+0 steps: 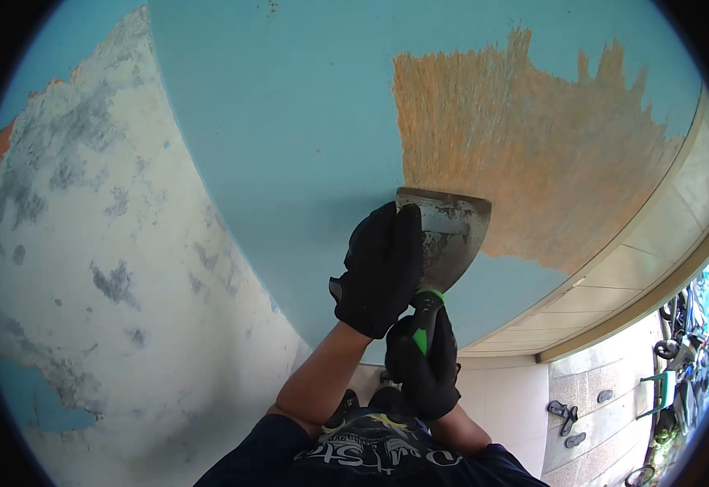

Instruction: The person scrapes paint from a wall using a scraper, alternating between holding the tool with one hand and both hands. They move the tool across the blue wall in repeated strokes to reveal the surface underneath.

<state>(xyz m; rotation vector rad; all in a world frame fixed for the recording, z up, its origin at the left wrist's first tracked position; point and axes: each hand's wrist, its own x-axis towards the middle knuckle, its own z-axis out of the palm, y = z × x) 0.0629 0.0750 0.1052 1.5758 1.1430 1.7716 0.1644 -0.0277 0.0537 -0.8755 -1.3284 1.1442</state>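
A wide paint scraper [453,235] with a dark, worn metal blade and a black and green handle lies against the wall, its broad edge at the lower border of a scraped patch. My right hand [426,365], in a black glove, is closed around the handle. Higher up, my left hand [379,268], gloved the same way, holds the left side of the blade, with one digit laid along its face. The light-blue painted wall [289,146] surrounds the rough orange-brown scraped patch [525,138].
To the left, a whitish wall section [119,235] has grey blotches and peeled edges. Beige tiles [655,219] border the wall on the right. Dark sandals [563,415] lie on the paved floor, near a green chair [659,394] and parked two-wheelers [673,351]. My shoes show below.
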